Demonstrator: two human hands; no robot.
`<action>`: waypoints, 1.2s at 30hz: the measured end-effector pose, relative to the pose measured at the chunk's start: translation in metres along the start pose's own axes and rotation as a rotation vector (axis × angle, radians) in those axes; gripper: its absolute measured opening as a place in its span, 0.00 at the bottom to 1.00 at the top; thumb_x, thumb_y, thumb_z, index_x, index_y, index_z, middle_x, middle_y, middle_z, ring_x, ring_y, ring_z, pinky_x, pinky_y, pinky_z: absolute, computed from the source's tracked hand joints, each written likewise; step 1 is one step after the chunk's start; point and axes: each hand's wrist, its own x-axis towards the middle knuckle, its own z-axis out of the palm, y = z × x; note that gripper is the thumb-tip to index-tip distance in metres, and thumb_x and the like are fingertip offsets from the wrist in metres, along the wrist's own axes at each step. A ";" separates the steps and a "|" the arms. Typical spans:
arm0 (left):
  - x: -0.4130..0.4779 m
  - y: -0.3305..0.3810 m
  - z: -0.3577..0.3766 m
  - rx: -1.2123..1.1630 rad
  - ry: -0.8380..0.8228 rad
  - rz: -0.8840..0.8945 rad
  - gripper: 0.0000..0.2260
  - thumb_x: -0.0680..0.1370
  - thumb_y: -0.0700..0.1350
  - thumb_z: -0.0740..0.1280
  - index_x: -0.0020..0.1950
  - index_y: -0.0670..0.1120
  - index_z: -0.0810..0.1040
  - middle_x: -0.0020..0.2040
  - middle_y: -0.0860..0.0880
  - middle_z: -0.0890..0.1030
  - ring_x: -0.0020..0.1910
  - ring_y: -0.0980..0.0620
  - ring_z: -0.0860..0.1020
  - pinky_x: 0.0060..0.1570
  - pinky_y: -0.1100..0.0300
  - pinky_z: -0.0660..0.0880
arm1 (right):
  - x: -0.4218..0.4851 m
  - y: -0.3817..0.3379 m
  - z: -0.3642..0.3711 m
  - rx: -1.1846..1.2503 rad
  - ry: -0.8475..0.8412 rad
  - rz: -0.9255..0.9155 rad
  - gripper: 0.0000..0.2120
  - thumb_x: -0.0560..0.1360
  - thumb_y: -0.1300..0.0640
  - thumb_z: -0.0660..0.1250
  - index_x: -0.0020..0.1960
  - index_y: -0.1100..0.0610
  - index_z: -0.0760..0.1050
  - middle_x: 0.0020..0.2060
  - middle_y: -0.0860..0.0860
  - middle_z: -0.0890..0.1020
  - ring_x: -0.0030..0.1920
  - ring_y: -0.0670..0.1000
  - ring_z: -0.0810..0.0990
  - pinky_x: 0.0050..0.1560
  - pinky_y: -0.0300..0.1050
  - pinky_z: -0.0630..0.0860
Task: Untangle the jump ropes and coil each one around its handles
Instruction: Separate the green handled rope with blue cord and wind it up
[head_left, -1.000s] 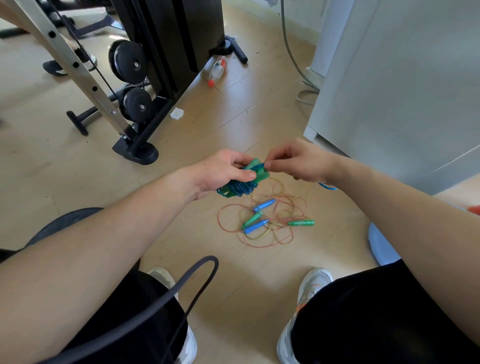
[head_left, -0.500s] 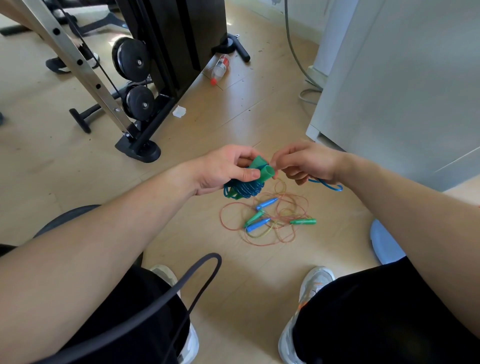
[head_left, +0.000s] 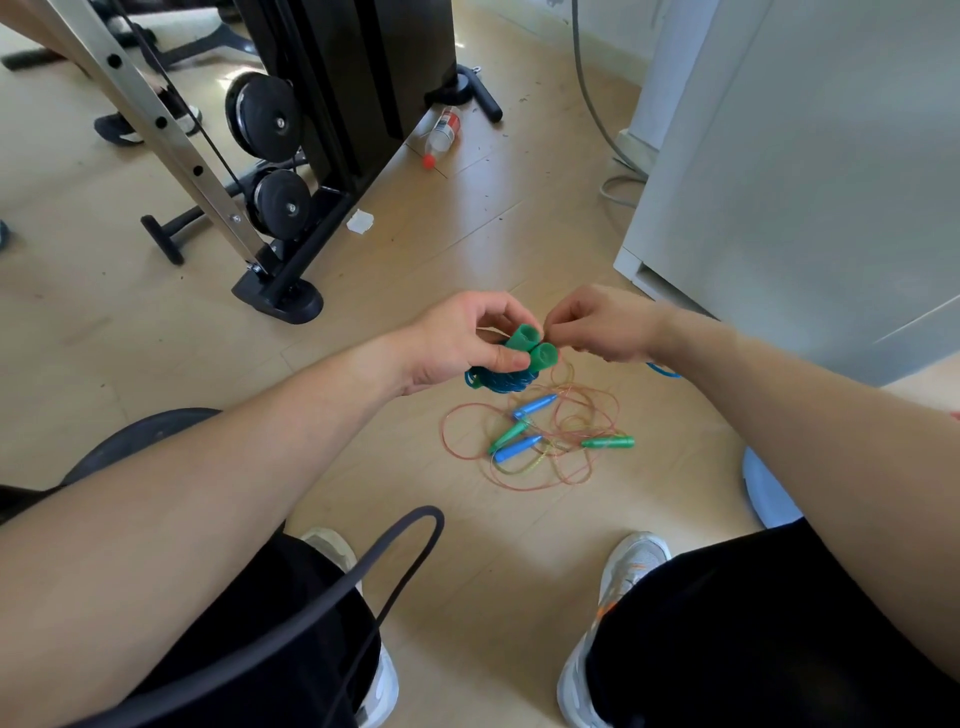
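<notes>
My left hand (head_left: 460, 340) grips a pair of green handles (head_left: 531, 348) held side by side, with blue rope (head_left: 496, 382) coiled around them below my thumb. Just right of the handles, my right hand (head_left: 602, 322) pinches the loose end of the blue rope, and a short loop of it (head_left: 662, 370) hangs under my wrist. On the floor beneath lies a tangle of thin pink and yellow ropes (head_left: 561, 452) with two blue handles (head_left: 535, 405) and two green handles (head_left: 608, 442).
A black weight machine (head_left: 311, 156) with a metal bar stands at the back left. A plastic bottle (head_left: 441, 135) lies on the wooden floor. A white cabinet (head_left: 805, 182) fills the right. A black band (head_left: 363, 577) crosses my left knee.
The green handles have turned so that their round ends face me. My right hand has drawn in closer to the handles with the rope end.
</notes>
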 end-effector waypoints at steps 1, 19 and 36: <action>0.000 0.000 0.001 0.032 0.003 0.010 0.14 0.72 0.28 0.72 0.48 0.46 0.79 0.50 0.43 0.81 0.48 0.49 0.81 0.47 0.62 0.77 | 0.001 -0.002 0.001 -0.047 0.026 0.000 0.18 0.75 0.57 0.65 0.26 0.50 0.74 0.23 0.47 0.64 0.26 0.47 0.61 0.28 0.40 0.61; 0.002 -0.006 0.015 0.421 0.131 0.112 0.11 0.72 0.37 0.69 0.45 0.53 0.82 0.67 0.52 0.68 0.62 0.61 0.71 0.54 0.76 0.66 | 0.006 0.004 0.011 0.136 0.154 0.020 0.08 0.73 0.59 0.67 0.42 0.54 0.85 0.27 0.40 0.80 0.31 0.43 0.74 0.34 0.41 0.82; 0.002 -0.010 0.008 0.257 0.228 0.006 0.28 0.70 0.42 0.80 0.62 0.47 0.66 0.55 0.53 0.84 0.53 0.52 0.83 0.58 0.49 0.79 | 0.005 0.005 0.013 0.027 0.011 0.063 0.08 0.72 0.52 0.74 0.41 0.56 0.81 0.31 0.50 0.76 0.29 0.48 0.74 0.30 0.40 0.78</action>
